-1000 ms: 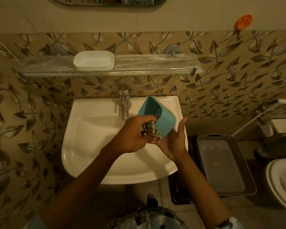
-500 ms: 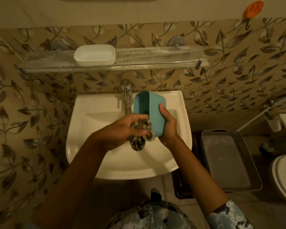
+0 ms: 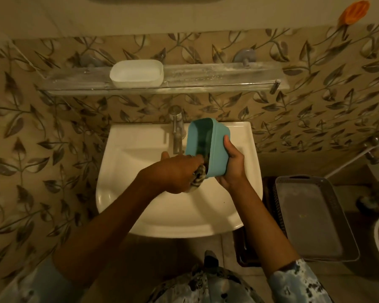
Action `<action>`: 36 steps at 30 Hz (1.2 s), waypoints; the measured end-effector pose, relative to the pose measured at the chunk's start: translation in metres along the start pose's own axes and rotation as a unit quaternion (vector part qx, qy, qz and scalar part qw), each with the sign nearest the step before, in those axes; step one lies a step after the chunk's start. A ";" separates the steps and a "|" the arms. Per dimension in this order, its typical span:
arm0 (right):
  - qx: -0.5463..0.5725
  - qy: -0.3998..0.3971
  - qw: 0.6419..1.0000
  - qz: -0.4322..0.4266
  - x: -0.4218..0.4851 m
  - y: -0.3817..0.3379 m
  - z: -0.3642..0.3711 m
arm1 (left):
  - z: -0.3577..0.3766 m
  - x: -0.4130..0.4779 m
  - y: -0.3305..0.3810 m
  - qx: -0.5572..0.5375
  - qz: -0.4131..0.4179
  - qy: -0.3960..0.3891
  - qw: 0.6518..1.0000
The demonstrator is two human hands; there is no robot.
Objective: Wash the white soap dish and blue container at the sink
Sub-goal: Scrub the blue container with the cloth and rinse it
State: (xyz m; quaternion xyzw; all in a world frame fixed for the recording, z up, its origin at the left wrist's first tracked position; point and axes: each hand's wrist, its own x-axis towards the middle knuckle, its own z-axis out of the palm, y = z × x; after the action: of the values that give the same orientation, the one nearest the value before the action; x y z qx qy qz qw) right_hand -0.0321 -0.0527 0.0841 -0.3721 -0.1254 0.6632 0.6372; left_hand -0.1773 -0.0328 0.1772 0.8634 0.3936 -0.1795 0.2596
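A glass shelf (image 3: 206, 80) above the tap (image 3: 177, 130) carries the white soap dish (image 3: 136, 73), left of centre.

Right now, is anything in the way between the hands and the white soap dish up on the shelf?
Nothing visible blocks it. The white soap dish sits alone on the glass shelf above the tap. But both hands are occupied: right hand holds the blue container, left hand the cloth.

Right hand (image 3: 231, 169) tilts blue container (image 3: 214, 149); left hand (image 3: 175, 171) scrubs inside.
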 end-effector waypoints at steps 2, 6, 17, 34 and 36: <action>0.005 -0.002 1.000 -0.011 0.001 -0.004 0.002 | 0.001 0.003 0.001 -0.029 -0.001 0.010 1.000; -0.017 0.002 0.999 -0.032 -0.003 0.006 0.002 | -0.007 0.005 0.000 -0.362 0.012 -0.018 0.932; -0.123 -0.047 0.985 -0.109 -0.018 0.034 -0.011 | 0.004 0.022 0.007 -0.829 -0.091 0.049 0.549; 0.018 0.114 0.991 -0.063 0.002 -0.016 -0.050 | 0.031 0.013 -0.123 -0.292 -0.030 0.166 0.941; 0.015 0.112 0.992 -0.051 0.001 -0.014 -0.051 | 0.033 0.038 -0.153 -0.294 -0.169 0.227 0.913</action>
State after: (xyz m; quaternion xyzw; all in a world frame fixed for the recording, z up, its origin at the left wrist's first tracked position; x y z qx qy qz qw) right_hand 0.0123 -0.0649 0.0575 -0.4278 -0.0624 0.5858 0.6856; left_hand -0.2749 0.0551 0.0846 0.6857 0.6173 0.1043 0.3712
